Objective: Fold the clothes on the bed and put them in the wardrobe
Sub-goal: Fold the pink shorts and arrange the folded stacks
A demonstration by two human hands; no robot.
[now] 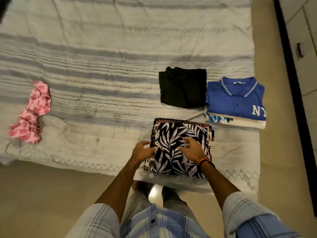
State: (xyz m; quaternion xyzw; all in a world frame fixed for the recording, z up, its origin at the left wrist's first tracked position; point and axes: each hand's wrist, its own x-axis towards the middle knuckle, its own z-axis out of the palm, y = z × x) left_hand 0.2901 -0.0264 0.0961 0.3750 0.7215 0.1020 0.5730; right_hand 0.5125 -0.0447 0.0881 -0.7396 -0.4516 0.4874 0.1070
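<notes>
Near the bed edge, soft, light leaf-print garment is pressed by loosely spread right hand, pinched at left edge by left hand; best lifted from underneath.

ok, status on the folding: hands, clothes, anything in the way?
Both hands on leaf-print garment: left hand at its edge, right hand on top. Pink garment unfolded. Nothing blocking.

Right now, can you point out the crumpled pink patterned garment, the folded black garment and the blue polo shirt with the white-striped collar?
crumpled pink patterned garment (32, 112): head view, middle of the heap.
folded black garment (182, 88): head view, centre of its top.
blue polo shirt with the white-striped collar (228, 104): head view, chest left of the buttons.
</notes>
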